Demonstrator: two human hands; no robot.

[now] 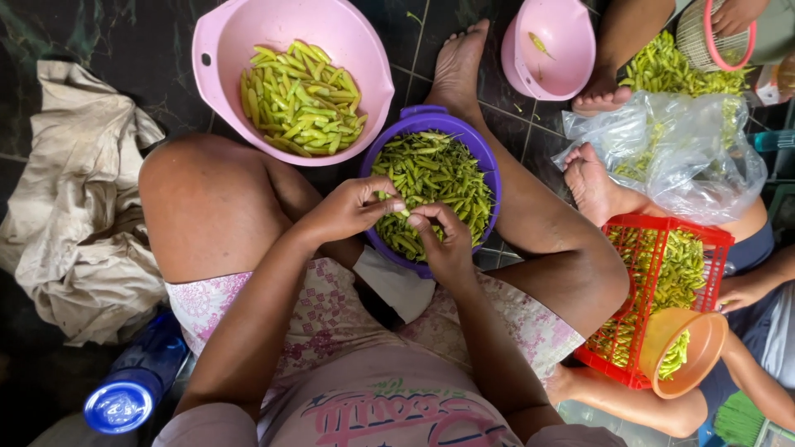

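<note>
Sitting on the dark tiled floor (124,50) with knees apart, the person keeps a purple bowl (489,178) of green chillies (435,170) between the legs, so both hands work right over it. The left hand (348,211) and right hand (447,240) meet above the bowl's near edge, fingers (389,203) pinched shut on a single chilli (403,213) held between them. A pink bowl (224,50) of paler chillies sits just beyond, on the far left, within easy reach. To the right, another person's feet rest beside a clear plastic bag (712,174), a red crate (654,240) and an orange bowl (704,356). A crumpled cloth (74,207) and a blue bottle (132,389) lie at left.
</note>
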